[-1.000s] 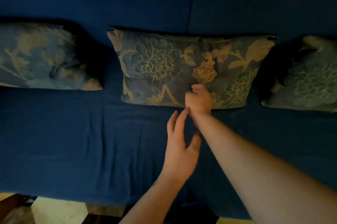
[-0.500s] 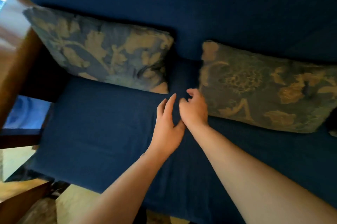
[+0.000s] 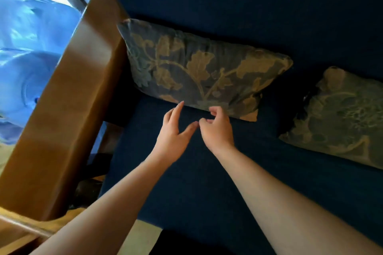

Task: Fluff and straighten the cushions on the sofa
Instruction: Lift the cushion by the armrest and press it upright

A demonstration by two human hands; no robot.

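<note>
Reaching toward the end cushion (image 3: 199, 72), both hands now sit at its lower edge, having come across from the neighbouring cushion (image 3: 342, 117) where the right hand rested a second ago.

Item: end cushion, floral weave, dull gold on grey-blue. Location: the sofa seat (image 3: 207, 182) at its far left end, propped against the sofa back (image 3: 228, 5), its left corner close beside the wooden armrest (image 3: 68, 109). Long axis: along the sofa back, left to right, tilted so the left corner stands higher in the view than the right. Patterned face points out toward the seat's front edge. The lower right corner looks crumpled.

Item: neighbouring cushion, same fabric, set apart to the right with a dark gap of seat between the two. It leans on the back and appears set.

Left hand (image 3: 172, 132): open, fingers spread, empty, its fingertips just short of the end cushion's lower edge. Right hand (image 3: 217, 128): loosely curled, gripping nothing, knuckles at or touching that same edge; contact is too fine to confirm. The two thumbs nearly meet.

Judgement: the shift of hands suggests the neighbouring cushion is finished and the end cushion is next in hand. Fluffing of it has not begun; a grasp at both short ends would likely serve.
</note>
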